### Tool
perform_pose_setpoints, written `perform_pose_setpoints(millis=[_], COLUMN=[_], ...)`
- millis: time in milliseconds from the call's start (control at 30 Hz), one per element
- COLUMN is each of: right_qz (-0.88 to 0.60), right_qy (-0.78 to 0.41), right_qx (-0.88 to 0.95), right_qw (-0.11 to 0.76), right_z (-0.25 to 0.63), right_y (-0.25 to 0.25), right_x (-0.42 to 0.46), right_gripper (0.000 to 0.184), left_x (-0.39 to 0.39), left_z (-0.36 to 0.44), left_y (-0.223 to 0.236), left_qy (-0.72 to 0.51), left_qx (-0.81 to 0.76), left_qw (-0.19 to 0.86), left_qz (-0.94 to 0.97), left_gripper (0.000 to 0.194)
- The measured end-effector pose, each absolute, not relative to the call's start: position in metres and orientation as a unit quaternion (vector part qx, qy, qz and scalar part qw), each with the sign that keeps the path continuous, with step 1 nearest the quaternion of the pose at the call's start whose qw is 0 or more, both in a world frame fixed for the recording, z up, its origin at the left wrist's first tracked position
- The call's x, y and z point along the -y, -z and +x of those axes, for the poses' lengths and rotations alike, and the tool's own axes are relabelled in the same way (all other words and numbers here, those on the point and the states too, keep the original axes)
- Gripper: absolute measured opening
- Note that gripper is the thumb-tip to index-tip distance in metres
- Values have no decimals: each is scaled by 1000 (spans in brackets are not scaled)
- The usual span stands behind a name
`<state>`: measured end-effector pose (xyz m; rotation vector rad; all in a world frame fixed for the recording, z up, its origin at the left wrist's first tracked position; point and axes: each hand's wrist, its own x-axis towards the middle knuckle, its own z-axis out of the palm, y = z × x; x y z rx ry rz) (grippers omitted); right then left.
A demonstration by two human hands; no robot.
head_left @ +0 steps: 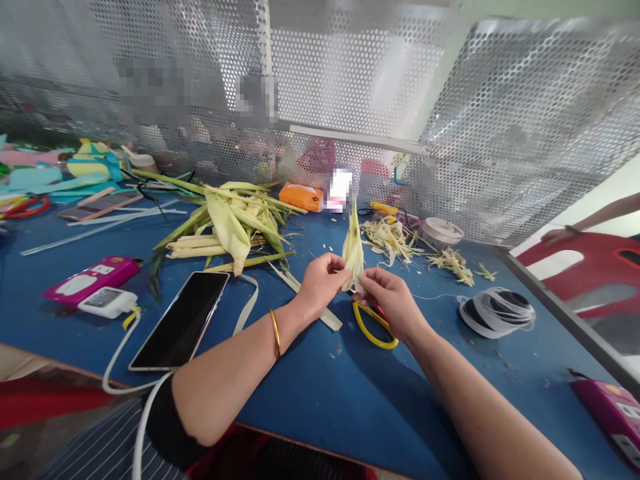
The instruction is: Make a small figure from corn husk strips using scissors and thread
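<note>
A pale green-yellow corn husk (pixel 354 250) stands upright between my two hands, its pointed tip up and a few dark specks on it. My left hand (pixel 323 281) pinches its lower left edge between thumb and fingers. On the lower right, my right hand (pixel 387 297) pinches the same husk. Just below lie scissors with yellow handles (pixel 374 340), partly covered by my right hand. A flat pale strip (pixel 327 319) rests on the blue table under my left hand.
A heap of corn husks (pixel 227 227) lies left of centre, near a black-screened phone (pixel 183 323) and a magenta box (pixel 95 280). Shredded husk (pixel 393 240) and a tape roll (pixel 443 231) sit back right. A spool of white thread (pixel 495 312) is at right. Perforated metal panels (pixel 350 73) stand behind.
</note>
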<state>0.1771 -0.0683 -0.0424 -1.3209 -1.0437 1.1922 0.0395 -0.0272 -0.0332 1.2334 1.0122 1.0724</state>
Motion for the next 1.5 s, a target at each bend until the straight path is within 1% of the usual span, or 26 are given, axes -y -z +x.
perform_pose_setpoints(millis=[67, 133, 233, 267, 333, 400, 433, 567, 667, 767, 967, 1067, 1167, 1333, 1500], right_qz=[-544, -545, -543, -545, -554, -565, -570, -577, -568, -558, -535, -499, -466, -437, -430], right_qy=[-520, -525, -517, -509, -482, -453, -442, -428, -453, -477, -536, -585, -610, -585, -552], right_qx=[425, 414, 408, 413, 430, 450, 459, 472, 462, 442, 397, 373, 363, 391, 415], right_qw=[503, 507, 521, 523, 525, 522, 519, 511, 509, 516, 519, 519, 528, 560, 581], right_z=[177, 177, 179, 179, 179, 179, 179, 178, 176, 175, 187, 200, 212, 230, 245], right_y=[42, 42, 42, 42, 43, 43, 44, 44, 43, 41, 27, 15, 2, -16, -30], right_x=[69, 70, 70, 70, 70, 70, 70, 70, 69, 69, 72, 74, 76, 81, 88], right_gripper=[42, 42, 40, 39, 38, 38, 38, 40, 42, 42, 41, 35, 29, 29, 33], left_x=[26, 25, 23, 22, 22, 23, 23, 24, 24, 25, 24, 20, 16, 12, 8], left_z=[40, 40, 40, 40, 39, 38, 38, 39, 41, 42, 40, 37, 35, 32, 30], left_y=[36, 38, 37, 37, 36, 35, 35, 34, 35, 37, 36, 37, 37, 38, 41], left_qy=[-463, -474, -475, -464, -431, -406, -399, -401, -413, -413, -424, -425, -426, -433, -435], left_qx=[-430, -436, -440, -433, -411, -393, -388, -386, -396, -414, -448, -475, -497, -509, -517], left_qw=[554, 546, 586, 610, 653, 677, 682, 665, 629, 620, 591, 580, 574, 576, 581], left_qz=[542, 535, 487, 474, 467, 472, 475, 499, 526, 523, 519, 506, 492, 470, 454], left_gripper=[11, 20, 40, 41, 31, 16, 12, 10, 5, 2, 15, 16, 17, 17, 20])
